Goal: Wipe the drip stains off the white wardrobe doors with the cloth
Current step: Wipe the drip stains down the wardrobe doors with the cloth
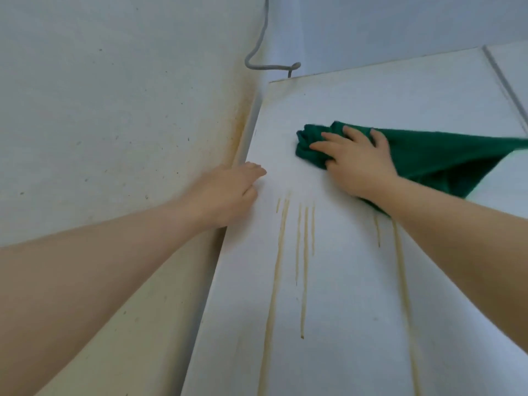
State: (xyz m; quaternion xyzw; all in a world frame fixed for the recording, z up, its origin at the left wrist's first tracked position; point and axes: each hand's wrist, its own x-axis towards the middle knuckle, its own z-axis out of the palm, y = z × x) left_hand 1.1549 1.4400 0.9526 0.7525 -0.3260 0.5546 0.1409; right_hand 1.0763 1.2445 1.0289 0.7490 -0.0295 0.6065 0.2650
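Your left fingers (253, 168) lay straight and close together, holding nothing, at the centre left of the frame. The speckled wall (100, 110) filled the whole left side behind your forearm. Your left hand (228, 192) was blurred, so it only seemed to rest on the left edge of the white wardrobe door (357, 295), where that edge met a yellowed strip of the wall.

At the top centre, a grey cable (255, 57) ran down the corner and hooked just above the door's top edge.

Below your left hand, the drip stains (281, 238) ran as thin brownish-yellow streaks from the middle of the frame toward the bottom edge. More streaks showed farther right, beside and under your right forearm.

At the centre right, your right hand (360, 167) pressed down on the green cloth (434, 155) with its fingers spread and nearly straight, flattening it against the door above the streaks. You had the cloth bunched under your right fingertips (317, 145). The rest trailed to the right edge of the frame and sagged beneath your wrist.

In the upper right, a dark seam parted this door from a second door (513, 67).
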